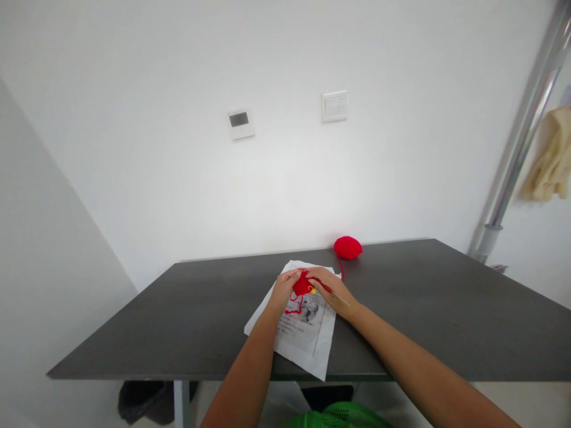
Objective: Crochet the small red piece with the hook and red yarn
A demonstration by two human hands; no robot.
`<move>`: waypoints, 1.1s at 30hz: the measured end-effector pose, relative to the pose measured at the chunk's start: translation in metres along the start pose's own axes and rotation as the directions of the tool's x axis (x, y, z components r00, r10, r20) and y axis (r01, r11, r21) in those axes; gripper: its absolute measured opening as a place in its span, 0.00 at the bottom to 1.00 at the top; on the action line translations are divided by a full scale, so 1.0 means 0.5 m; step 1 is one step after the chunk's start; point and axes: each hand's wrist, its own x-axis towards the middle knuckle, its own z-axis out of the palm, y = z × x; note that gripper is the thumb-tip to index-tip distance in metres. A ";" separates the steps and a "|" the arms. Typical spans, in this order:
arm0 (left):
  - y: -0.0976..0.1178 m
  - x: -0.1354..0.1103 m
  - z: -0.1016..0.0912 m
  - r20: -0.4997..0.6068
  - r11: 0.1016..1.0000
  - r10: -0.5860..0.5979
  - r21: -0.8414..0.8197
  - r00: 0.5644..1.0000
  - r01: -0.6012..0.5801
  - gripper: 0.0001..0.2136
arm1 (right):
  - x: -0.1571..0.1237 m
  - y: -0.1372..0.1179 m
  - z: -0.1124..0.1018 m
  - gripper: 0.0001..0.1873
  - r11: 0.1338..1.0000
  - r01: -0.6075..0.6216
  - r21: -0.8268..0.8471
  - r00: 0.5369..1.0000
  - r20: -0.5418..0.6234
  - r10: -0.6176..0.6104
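Both my hands meet over a printed paper sheet (307, 351) on the dark grey table (423, 303). My left hand (285, 288) pinches a small red crocheted piece (302, 287), fingers closed on it. My right hand (328, 288) is closed on a thin crochet hook (336, 295) with a red grip and yellow mark, its metal shaft lying back along my wrist. A red yarn strand (341, 266) runs from the work to a red yarn ball (348, 247) near the table's far edge.
A white wall rises behind the table with a small display panel (241, 123) and a switch plate (334, 106). A metal pole (521, 137) stands at the right beside cream fabric (551, 157). Under the table are a dark bag (143, 401) and a green basket (343, 416).
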 end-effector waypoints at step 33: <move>0.019 -0.013 0.023 -0.060 0.870 -0.303 -0.425 0.951 0.251 0.10 | 0.001 -0.019 -0.004 0.09 0.995 0.019 0.098 1.000 -0.025 -0.017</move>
